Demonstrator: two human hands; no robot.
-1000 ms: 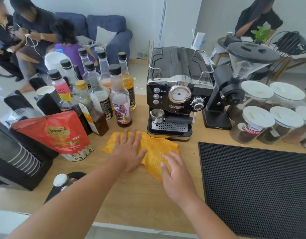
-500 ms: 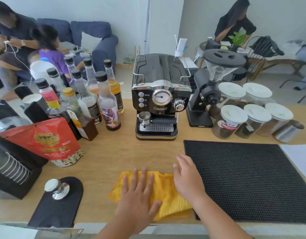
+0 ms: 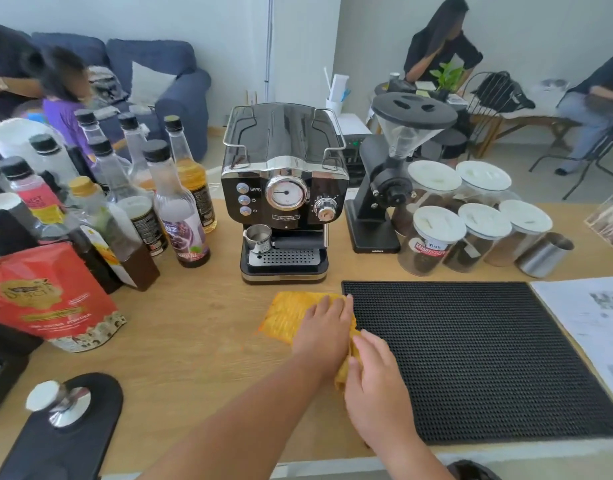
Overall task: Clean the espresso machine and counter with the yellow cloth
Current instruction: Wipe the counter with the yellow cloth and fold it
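Since half a second back, yellow cloth [image 3: 291,315] slid up toward espresso machine [image 3: 284,192], at 12 o'clock. Left hand [image 3: 324,329] lay flat on it; right hand [image 3: 374,372] pinched its near corner. I judged it soft, light, bunch-prone on the desk [image 3: 194,334].

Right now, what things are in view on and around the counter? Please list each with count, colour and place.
espresso machine: one, black and chrome, counter centre back
yellow cloth: one, yellow, before the machine, beside the mat's left edge
bar mat: one, black, counter right
grinder: one, black, right of the machine
jars: five, clear with white lids, right back
syrup bottles: several, mostly black caps, left back
red pouch: one, red, far left
tamper: one, steel, on a black pad, front left
left hand: flat on the cloth
right hand: bunching the cloth's near end
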